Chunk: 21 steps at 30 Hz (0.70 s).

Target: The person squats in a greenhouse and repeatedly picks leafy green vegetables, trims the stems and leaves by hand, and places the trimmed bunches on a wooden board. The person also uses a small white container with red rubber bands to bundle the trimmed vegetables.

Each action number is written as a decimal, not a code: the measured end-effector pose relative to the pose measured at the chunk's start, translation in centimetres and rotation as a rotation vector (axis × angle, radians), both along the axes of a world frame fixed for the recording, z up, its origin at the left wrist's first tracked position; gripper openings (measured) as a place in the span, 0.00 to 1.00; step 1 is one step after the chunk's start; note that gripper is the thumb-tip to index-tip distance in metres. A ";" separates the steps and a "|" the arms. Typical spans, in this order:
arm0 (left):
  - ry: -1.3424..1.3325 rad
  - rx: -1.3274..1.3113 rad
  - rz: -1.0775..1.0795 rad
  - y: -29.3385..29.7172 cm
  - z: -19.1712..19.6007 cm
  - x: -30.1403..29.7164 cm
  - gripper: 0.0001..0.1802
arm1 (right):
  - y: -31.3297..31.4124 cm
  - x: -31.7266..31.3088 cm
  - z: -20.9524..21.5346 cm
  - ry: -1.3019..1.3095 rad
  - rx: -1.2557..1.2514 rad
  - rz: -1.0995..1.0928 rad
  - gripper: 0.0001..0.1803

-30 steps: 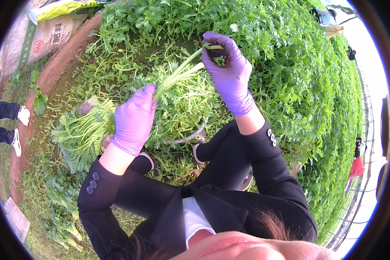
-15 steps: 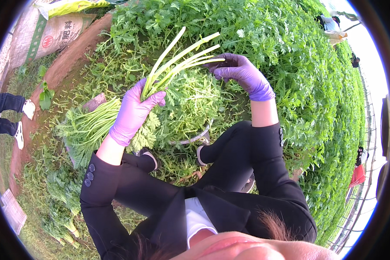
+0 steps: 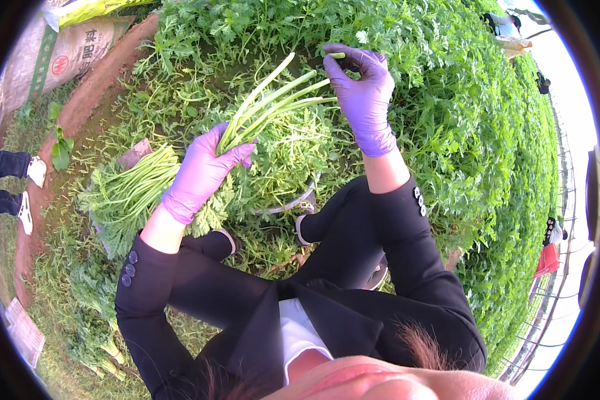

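My left hand (image 3: pixel 200 175), in a purple glove, is closed around a small bunch of leafy greens (image 3: pixel 263 107). Their pale green stalks fan up to the right, and feathery leaves hang below the fist. My right hand (image 3: pixel 367 100), gloved alike, is raised past the stalk ends and pinches a short piece of green stem (image 3: pixel 337 56) between thumb and fingers. That piece is apart from the bunch. Below the bunch, loose leaves (image 3: pixel 290 143) heap up behind a curved pale rim (image 3: pixel 290 208). Left of my left hand lies a pile of cut greens (image 3: pixel 137 183), stalks side by side.
Dense green plants (image 3: pixel 460 153) fill the right side and far edge. Tied bundles of greens (image 3: pixel 103 340) lie at lower left. Far left stand another person's legs (image 3: pixel 3 187) by a soil ridge (image 3: pixel 80 113), near a printed sack (image 3: pixel 73 57). A red thing (image 3: pixel 547 260) shows far right.
My right hand has moved up, away from the stalk ends, and a short stem piece now shows in its fingers. My left hand keeps its hold on the bunch, nearly in place.
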<state>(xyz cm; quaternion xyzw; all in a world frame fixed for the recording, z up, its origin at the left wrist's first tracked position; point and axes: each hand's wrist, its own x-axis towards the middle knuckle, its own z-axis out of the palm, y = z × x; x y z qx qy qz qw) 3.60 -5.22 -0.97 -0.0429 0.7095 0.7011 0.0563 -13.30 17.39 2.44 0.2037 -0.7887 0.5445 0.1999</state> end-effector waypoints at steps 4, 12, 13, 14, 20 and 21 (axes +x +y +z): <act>0.016 0.074 0.022 -0.2 0.0 -0.1 0.17 | 1.5 -1.8 -0.3 0.130 0.744 -0.341 0.23; 0.066 0.334 -0.128 0.6 -0.3 -1.0 0.19 | -2.1 1.0 -2.1 -0.863 -0.460 0.954 0.30; 0.054 0.324 -0.175 0.7 -0.4 -1.1 0.19 | -2.7 1.3 -1.8 -0.828 -0.590 0.967 0.24; 0.053 0.321 -0.168 0.8 -0.5 -1.0 0.20 | -3.1 1.5 -1.4 -0.758 -0.575 0.876 0.14; 0.119 0.090 -0.018 0.6 -0.7 -1.4 0.22 | -4.2 2.9 0.8 -0.774 -0.378 0.699 0.11; 0.164 0.107 -0.017 0.6 -0.7 -1.6 0.21 | -4.2 3.1 0.9 -0.763 -0.332 0.706 0.11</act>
